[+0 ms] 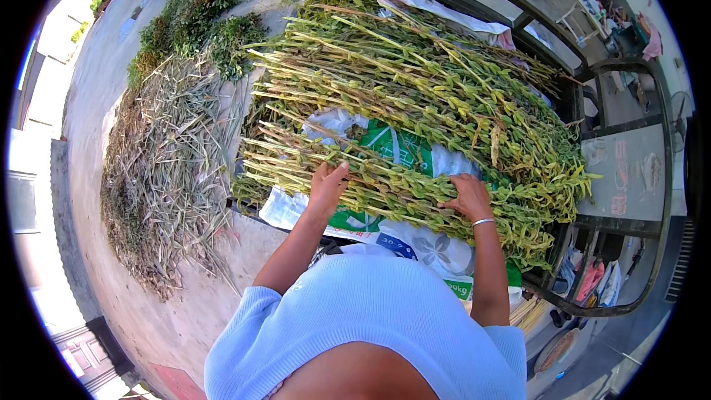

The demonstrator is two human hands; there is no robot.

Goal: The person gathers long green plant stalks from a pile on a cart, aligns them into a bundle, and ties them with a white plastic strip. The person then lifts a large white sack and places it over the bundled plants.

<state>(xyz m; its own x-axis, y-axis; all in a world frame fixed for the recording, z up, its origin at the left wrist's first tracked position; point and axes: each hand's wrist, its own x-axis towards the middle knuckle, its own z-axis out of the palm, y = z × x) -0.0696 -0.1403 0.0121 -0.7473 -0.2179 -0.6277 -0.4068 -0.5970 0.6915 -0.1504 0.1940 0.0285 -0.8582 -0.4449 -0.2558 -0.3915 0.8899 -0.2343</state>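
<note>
A thick layer of long stalks covered in green and yellow pods, which look like sesame stalks [392, 78], lies crosswise on the bed of a metal-framed cart. Along the near edge, a bundle of the stalks [400, 187] is between my hands. My left hand [328, 187] is closed around its bare-stem end, thumb up and fingers partly hidden. Further right, my right hand [468, 198], with a silver bangle at the wrist, grips the podded part from above. Green and white woven sacks [396, 147] show beneath and beyond the bundle.
Dark metal rails [585, 72] border the cart at the back and right. Left of the cart, dry grey-brown stalks [178, 155] and leafy green plants [196, 18] are spread on the concrete ground [96, 148]. A round tray [557, 350] sits at lower right.
</note>
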